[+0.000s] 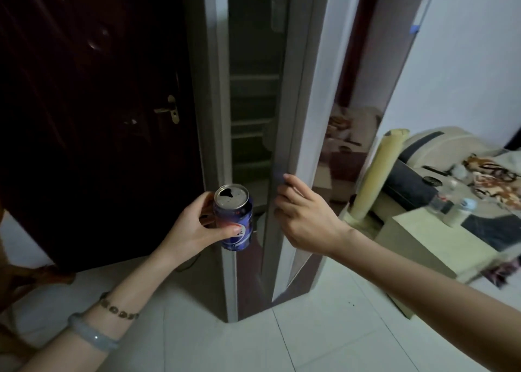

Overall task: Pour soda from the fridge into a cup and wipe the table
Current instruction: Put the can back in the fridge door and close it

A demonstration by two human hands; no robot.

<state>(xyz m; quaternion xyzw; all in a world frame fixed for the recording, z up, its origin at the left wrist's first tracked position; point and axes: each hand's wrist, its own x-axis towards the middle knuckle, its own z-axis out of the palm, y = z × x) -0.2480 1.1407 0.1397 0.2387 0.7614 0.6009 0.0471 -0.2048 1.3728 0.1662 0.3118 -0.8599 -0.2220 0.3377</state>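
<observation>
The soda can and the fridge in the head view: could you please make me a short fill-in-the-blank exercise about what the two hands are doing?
The left hand holds a blue soda can whose top is already ____.
The fingers of the right hand curl round the edge of the fridge ____, which stands ajar.
A bangle and a beaded bracelet sit on the ____ wrist.
Missing words: open; door; left.
</observation>
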